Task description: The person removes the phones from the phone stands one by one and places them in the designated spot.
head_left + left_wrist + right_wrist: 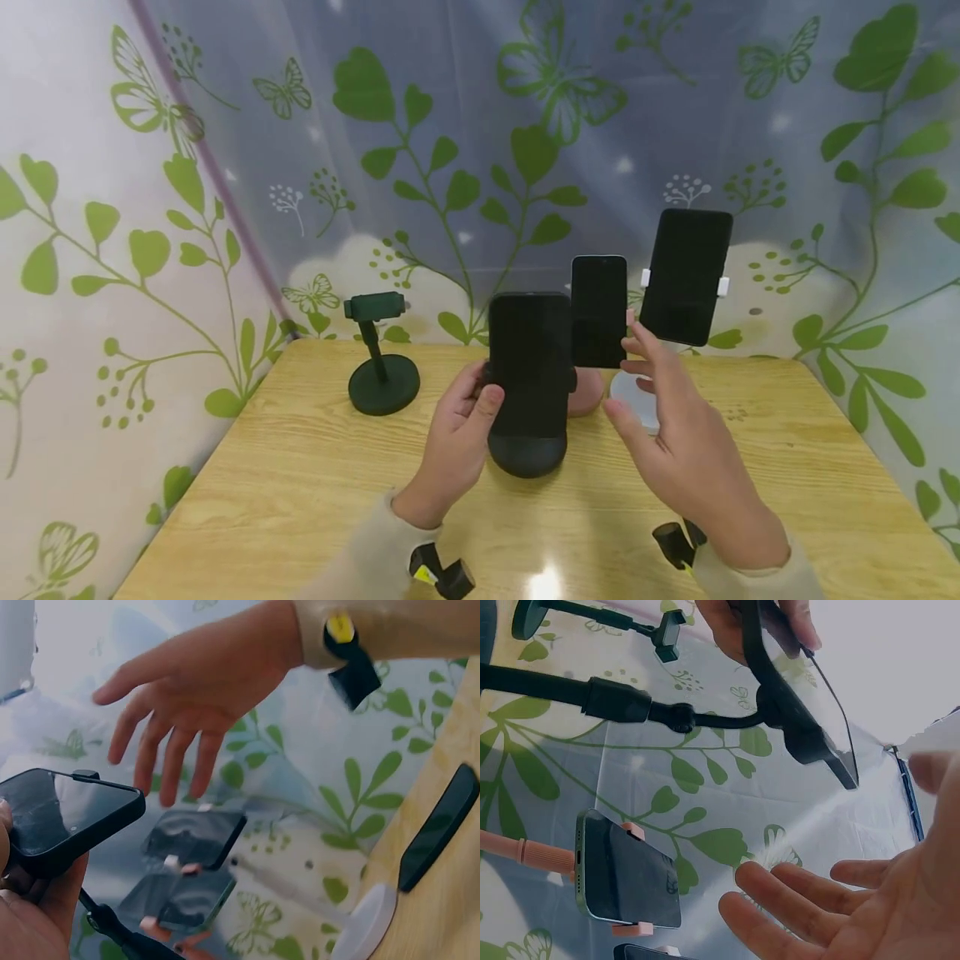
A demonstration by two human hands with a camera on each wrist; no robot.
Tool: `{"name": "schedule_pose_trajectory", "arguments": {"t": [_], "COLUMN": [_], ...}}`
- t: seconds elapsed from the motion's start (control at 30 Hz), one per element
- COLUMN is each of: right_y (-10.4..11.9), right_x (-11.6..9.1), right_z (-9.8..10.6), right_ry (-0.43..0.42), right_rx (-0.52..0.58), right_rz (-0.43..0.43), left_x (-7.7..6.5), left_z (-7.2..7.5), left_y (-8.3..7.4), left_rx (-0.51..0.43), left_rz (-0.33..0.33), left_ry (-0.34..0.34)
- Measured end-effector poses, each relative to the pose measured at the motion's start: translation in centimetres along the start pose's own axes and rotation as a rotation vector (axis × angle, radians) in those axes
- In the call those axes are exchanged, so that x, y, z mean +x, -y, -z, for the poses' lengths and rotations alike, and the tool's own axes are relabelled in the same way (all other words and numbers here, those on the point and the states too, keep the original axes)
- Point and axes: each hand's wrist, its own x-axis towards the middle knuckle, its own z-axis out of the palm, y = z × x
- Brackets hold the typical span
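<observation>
phone (530, 367) stands upright against the clamp (802, 742) of the black stand (527, 458), mid-view, over the surface (300, 492). my left grip (459, 433) is grasping its edge at 8 o'clock; my right grip (686, 442) is released, spread and holding nothing, between 3 and 4 o'clock and apart from the phone. i judge the step to be settling the phone in the clamp. i should hold steady with the left, since the stem (724, 720) behind looks thin and could swivel under a hard push. i'd bring the right grip in at 3 o'clock, so both edges are backed before i press. then i should square the phone, check that both sides bite, and let go slowly. i must mind the pink stand (587, 393) with its phone (598, 312) at 2 o'clock, and the white stand (633, 404) beyond: a careless sweep could knock either. the green stand (383, 387), toward 9 o'clock, bears no phone and is well apart.
</observation>
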Motion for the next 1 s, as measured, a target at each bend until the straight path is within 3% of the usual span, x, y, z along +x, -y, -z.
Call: {"name": "schedule_pose_trajectory", "arguments": {"t": [0.17,0.5,0.7,1.0], "right_y": [-0.2,-0.4,-0.5,-0.5], "right_x": [-0.1,-0.3,-0.3,-0.3], "right_z": [0.1,0.3,0.4,0.5], "right_ry": [-0.041,-0.072,-0.087,-0.084], "right_rx": [0.051,0.030,0.032,0.029], "right_rz": [0.012,0.007,-0.013,-0.017], "left_x": [-0.3,-0.4,-0.6,-1.2], "left_z": [-1.6,-3.9,-4.5,-4.9], "left_y": [0.3,1.0,1.5,1.9], "left_rx": [-0.015,-0.112,-0.169,-0.135], "left_rz": [-0.010,-0.008,-0.022,0.018], "left_ry": [0.039,0.059,0.121,0.081]}}
